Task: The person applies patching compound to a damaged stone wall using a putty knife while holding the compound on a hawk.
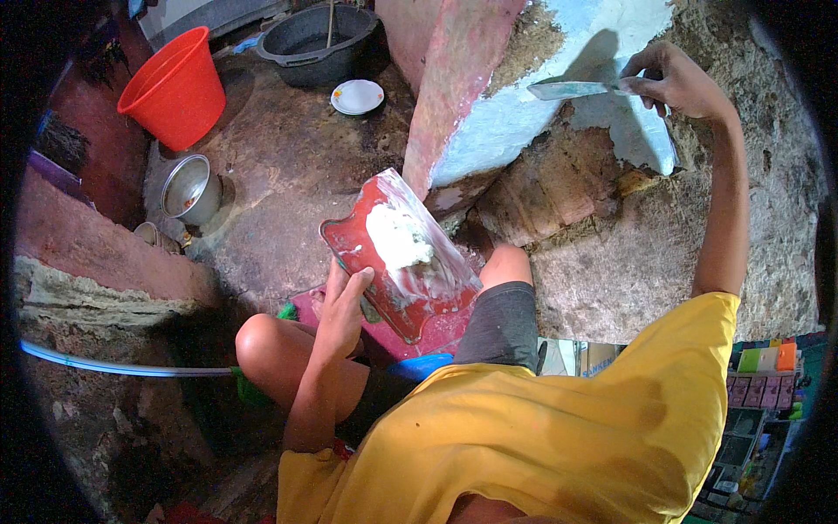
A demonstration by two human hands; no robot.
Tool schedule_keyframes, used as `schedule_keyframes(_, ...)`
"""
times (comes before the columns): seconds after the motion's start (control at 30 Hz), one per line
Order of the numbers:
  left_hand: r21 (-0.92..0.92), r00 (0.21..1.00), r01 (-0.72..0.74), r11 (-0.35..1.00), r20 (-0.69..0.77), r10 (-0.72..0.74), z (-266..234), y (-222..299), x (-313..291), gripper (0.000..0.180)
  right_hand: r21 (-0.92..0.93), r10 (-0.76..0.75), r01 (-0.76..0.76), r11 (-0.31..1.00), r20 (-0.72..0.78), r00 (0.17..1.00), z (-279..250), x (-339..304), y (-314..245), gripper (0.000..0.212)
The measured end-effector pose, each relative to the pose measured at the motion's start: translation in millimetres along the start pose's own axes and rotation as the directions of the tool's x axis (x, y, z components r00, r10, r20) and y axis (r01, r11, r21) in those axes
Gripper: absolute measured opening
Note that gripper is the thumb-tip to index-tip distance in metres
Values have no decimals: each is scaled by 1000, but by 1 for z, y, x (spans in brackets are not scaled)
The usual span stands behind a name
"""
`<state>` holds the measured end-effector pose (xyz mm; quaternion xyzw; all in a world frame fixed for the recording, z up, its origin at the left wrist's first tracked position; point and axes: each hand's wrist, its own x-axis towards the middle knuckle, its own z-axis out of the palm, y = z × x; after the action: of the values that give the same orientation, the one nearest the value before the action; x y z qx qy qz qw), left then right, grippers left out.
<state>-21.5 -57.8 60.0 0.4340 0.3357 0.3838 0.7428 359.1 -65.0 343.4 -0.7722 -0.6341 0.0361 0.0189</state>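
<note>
My left hand (346, 301) grips the near left edge of a red board (358, 253) with a wavy rim, held over my knees. A heap of white paste (397, 236) sits on it, and thin white smears spread toward its right side. Up at the right, my right hand (668, 80) is closed on the end of a flat putty knife (567, 89). Its blade points left along a wall (489, 131) coated in pale bluish white. Whether the blade touches the wall, I cannot tell.
On the stained floor to the left stand a red bucket (179, 96), a metal pot (194, 194) and a white plate (357, 97). A black basin (319, 52) holding a stick stands behind them. A pale blue hose (131, 370) runs at the left. Rough bare wall (646, 262) lies at right.
</note>
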Motion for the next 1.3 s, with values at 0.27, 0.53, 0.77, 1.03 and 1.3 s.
schedule_keyframes(0.27,-60,1000,8,998,25,-6,1,2,-2,52,9,-29,29,1000,76,997,-6,-15,-13,25)
schedule_keyframes(0.53,-3,1000,18,1000,15,-18,-4,-5,1,52,4,-38,38,999,34,999,5,1,-6,27)
schedule_keyframes(0.77,-45,999,-20,999,24,21,-4,-6,-1,50,10,-17,17,1000,6,1000,-7,-16,-12,30)
schedule_keyframes(1.03,-36,1000,10,999,30,-9,-8,-13,3,49,-10,-44,44,999,34,998,5,1,-12,29)
schedule_keyframes(1.3,-43,999,-7,999,39,9,-5,-7,0,49,-15,-6,7,1000,48,999,2,-14,-24,29)
